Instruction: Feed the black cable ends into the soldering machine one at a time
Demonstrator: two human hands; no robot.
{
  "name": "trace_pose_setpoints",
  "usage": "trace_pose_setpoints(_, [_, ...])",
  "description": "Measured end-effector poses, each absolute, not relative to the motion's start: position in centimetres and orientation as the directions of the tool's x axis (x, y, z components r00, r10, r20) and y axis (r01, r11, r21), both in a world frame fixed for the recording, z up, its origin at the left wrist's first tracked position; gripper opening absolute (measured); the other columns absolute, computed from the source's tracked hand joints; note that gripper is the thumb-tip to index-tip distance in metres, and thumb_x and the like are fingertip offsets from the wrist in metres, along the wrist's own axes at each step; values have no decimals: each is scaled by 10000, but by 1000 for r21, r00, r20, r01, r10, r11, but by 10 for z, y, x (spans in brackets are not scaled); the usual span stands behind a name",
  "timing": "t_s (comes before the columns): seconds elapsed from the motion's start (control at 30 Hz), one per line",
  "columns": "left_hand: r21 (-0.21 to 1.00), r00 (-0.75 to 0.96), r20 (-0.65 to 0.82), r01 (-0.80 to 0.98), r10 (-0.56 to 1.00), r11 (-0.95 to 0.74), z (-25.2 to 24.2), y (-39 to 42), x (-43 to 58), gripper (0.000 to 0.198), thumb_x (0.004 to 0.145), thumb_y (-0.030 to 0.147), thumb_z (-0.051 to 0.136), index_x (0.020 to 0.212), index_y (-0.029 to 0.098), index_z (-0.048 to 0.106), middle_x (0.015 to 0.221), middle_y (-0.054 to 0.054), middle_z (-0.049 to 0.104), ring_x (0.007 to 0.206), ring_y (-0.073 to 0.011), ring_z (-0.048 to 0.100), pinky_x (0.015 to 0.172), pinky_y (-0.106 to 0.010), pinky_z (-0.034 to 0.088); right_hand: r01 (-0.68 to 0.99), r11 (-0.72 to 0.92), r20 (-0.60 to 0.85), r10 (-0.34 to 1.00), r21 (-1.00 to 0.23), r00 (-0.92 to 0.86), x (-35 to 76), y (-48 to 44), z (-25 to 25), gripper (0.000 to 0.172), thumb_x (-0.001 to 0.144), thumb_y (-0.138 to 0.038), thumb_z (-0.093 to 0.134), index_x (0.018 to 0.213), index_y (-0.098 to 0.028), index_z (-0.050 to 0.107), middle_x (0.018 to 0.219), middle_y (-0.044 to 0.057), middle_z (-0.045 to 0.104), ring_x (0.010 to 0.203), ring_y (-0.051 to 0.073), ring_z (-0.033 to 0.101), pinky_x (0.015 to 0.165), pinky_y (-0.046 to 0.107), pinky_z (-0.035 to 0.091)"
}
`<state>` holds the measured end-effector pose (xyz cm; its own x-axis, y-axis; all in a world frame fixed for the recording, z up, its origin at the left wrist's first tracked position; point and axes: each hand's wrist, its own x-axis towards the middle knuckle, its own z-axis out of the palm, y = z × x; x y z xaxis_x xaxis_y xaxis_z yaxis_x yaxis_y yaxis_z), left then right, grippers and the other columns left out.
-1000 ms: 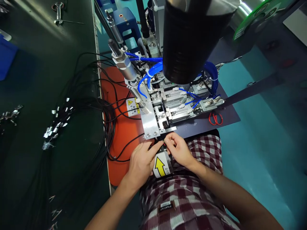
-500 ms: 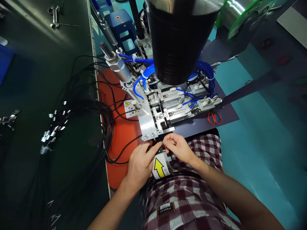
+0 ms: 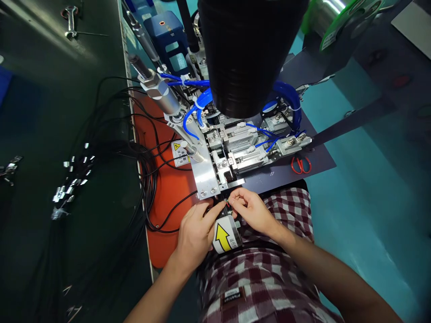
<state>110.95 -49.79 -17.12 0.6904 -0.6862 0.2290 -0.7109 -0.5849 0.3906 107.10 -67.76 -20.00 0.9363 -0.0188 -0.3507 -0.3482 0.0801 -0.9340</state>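
My left hand (image 3: 198,229) is closed near the front edge of the machine (image 3: 244,157), thumb and forefinger pinched on the end of a black cable (image 3: 172,208). Fine wires (image 3: 227,203), one of them red, show between the fingertips of both hands. On their right side my right hand (image 3: 252,210) is closed in a pinch on these wires. The fingers hide most of the cable end. Just below the fingertips sits a white label with a yellow arrow (image 3: 222,237) on a part of the machine.
Black cables (image 3: 150,179) are heaped over the orange surface (image 3: 164,249). More cables with shiny ends (image 3: 63,193) lie on the dark table at left, near a wrench (image 3: 71,22). Red-handled scissors (image 3: 301,165) rest right of the machine. A black cylinder (image 3: 249,58) hangs overhead; a wire spool (image 3: 332,20) stands behind.
Both hands stay at the same place with the fingertips still together on the wires. The camera view has shifted slightly, and the things at left appear a little farther left.
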Motion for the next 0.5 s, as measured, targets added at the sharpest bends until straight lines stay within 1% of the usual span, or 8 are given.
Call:
trace_pose_setpoints(0.13, [444, 698, 236, -696, -676, -564, -174, -496, 1109, 282, 911, 126, 453, 1104, 113, 659, 904, -102, 618, 804, -190, 584, 706, -289, 490, -345, 123, -350, -19, -930, 937, 1070, -679, -201, 132, 903, -309, 540, 867, -184, 562, 584, -38, 574, 556, 125, 588, 590, 247, 459])
trace_pose_setpoints(0.2, [445, 697, 244, -699, -675, -561, -175, -495, 1109, 273, 914, 132, 456, 1097, 114, 658, 908, -103, 620, 809, -189, 587, 706, -288, 490, -350, 143, -355, -11, -926, 935, 1070, -680, -201, 138, 904, -314, 536, 880, -181, 565, 585, -35, 576, 564, 130, 590, 603, 254, 463])
trace_pose_setpoints(0.37, [399, 682, 266, -721, -681, -566, -174, -496, 1109, 277, 918, 135, 452, 1098, 117, 661, 841, -89, 590, 750, -180, 560, 638, -275, 471, -383, 177, -391, -12, -907, 920, 1073, -678, -201, 110, 845, -281, 586, 810, -179, 562, 619, -36, 567, 539, 123, 588, 554, 243, 452])
trace_pose_setpoints(0.5, [329, 653, 289, -754, -700, -568, -170, -498, 1109, 278, 922, 128, 437, 1094, 108, 655, 825, -92, 581, 745, -186, 538, 630, -287, 452, -423, 187, -432, -12, -887, 902, 1078, -677, -201, 99, 807, -265, 604, 779, -178, 565, 588, -44, 559, 505, 119, 577, 520, 236, 433])
